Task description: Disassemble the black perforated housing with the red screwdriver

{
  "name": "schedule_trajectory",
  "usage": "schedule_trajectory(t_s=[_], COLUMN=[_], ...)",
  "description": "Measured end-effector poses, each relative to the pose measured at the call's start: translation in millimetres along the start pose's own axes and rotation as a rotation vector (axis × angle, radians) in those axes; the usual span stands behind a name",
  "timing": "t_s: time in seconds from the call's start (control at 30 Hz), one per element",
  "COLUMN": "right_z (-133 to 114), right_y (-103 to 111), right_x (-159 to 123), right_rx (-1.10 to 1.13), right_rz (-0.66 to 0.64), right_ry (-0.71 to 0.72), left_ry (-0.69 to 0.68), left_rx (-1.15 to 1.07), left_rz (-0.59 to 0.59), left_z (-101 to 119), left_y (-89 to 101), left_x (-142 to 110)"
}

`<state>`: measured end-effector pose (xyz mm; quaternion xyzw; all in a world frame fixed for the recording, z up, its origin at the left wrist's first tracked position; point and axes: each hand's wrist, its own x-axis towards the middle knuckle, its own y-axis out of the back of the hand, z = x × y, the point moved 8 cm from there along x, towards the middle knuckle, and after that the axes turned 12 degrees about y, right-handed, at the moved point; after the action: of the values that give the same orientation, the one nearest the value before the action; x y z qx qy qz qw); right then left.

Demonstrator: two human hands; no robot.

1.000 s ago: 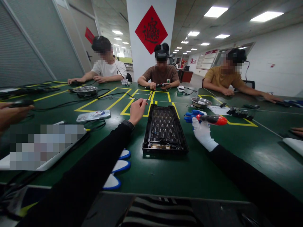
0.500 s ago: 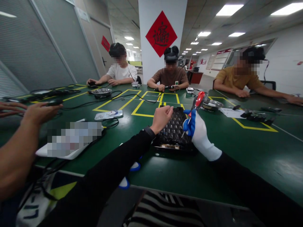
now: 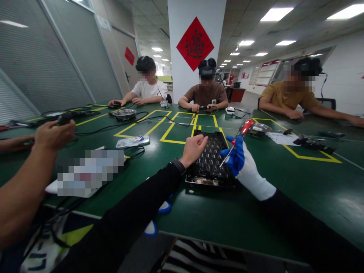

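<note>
A black keyboard case (image 3: 211,159) lies open on the green table (image 3: 199,212) in front of me. My left hand (image 3: 192,149), bare and with a watch at the wrist, rests at the case's left edge, fingers pinched together on something too small to name. My right hand (image 3: 240,163), in a white glove with blue fingertips, grips a red-handled screwdriver (image 3: 238,138). Its tip slants down towards the inside of the case.
A co-worker's arm (image 3: 31,167) reaches in at the left, holding a dark tool. Three people sit across the table. Metal bowls (image 3: 124,113), cables, a packet (image 3: 132,141), a white tray (image 3: 85,178) and loose gloves (image 3: 159,216) lie about.
My left hand drew back from beyond the case to its left edge. My right hand raised the screwdriver from lying flat and angled its tip down over the case.
</note>
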<state>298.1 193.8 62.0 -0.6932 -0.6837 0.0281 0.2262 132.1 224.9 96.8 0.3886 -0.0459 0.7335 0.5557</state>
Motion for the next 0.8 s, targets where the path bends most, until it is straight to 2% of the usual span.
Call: schedule_trajectory(t_s=[0.27,0.43,0.6,0.7,0.8], right_z=[-7.4,-7.1,-11.2,-21.6,-25.8], right_y=[-7.7,-9.4,-14.6,-19.0,-21.2], right_x=[-2.5,-5.0,-6.5,-8.2,-9.9], right_rx=[0.032,0.035,-0.010,-0.081,-0.131], right_rz=[-0.076,-0.149,-0.118,-0.101,-0.109], right_ry=[0.056,0.098,0.102,0.141,0.136], left_ry=[-0.008,0.029,-0.064,-0.119,-0.042], left_rx=[-0.018,-0.140,-0.166,-0.152,-0.221], left_rz=[-0.141,-0.374,-0.663,-0.727,-0.782], left_z=[2.7,15.4,29.7,31.2,27.1], left_y=[-10.3,-23.5,-46.5,-53.0,-55.0], left_x=[-2.1,-7.7,-24.4,-29.2,-30.2])
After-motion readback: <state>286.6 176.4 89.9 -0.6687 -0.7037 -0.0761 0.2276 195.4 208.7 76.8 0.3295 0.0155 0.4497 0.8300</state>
